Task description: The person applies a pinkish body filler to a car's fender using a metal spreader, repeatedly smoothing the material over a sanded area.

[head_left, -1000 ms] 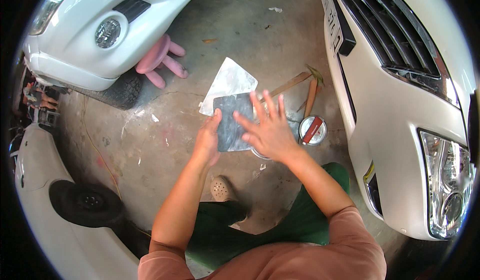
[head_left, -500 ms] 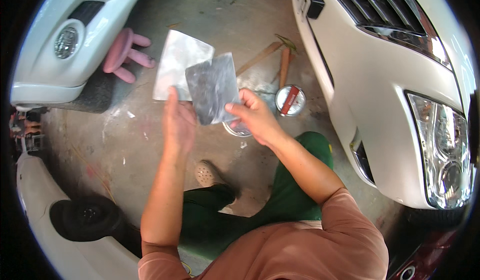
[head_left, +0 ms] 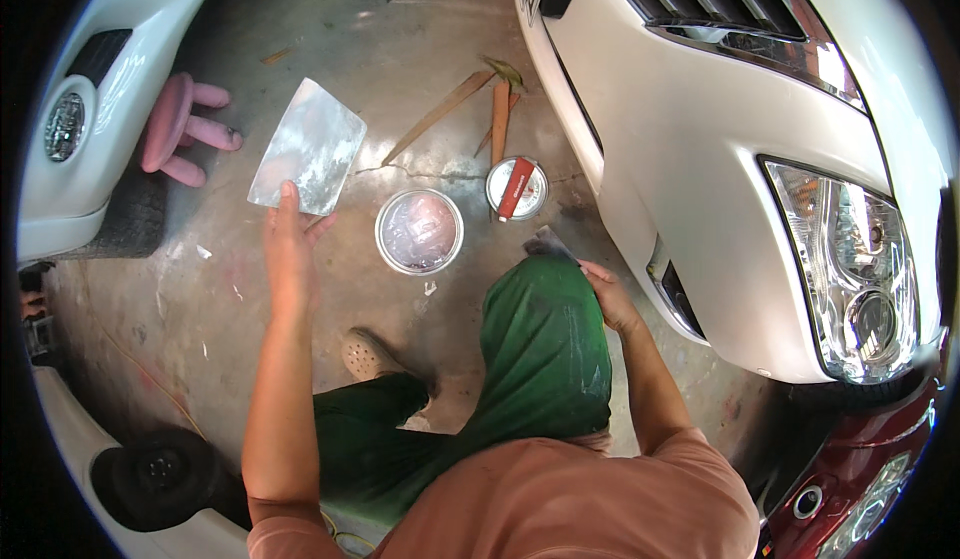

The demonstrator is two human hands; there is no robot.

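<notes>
A flat silvery metal plate (head_left: 308,149) is gripped by my left hand (head_left: 287,249), with the thumb on its near edge and the fingers beneath. My right hand (head_left: 617,301), low beside my right knee, holds a smaller thin grey spreader sheet (head_left: 546,243); the knee hides part of that hand and of the sheet. Between the two hands a round tin (head_left: 420,231) with a shiny pale-pink top stands on the floor. Just beyond it and to the right is a second, smaller tin (head_left: 532,202), across which a red tube (head_left: 516,189) lies.
A white car front (head_left: 690,169) is close on my right. Another white bumper (head_left: 65,199) is at the left, with a pink stool (head_left: 180,129) beside it. Dry brown leaves (head_left: 440,114) lie beyond the tins. A dark red car (head_left: 850,479) is at lower right.
My right hand has drawn the grey sheet away from the plate, down and right to my knee. My left hand has shifted left with the plate. The large tin is now uncovered to view.
</notes>
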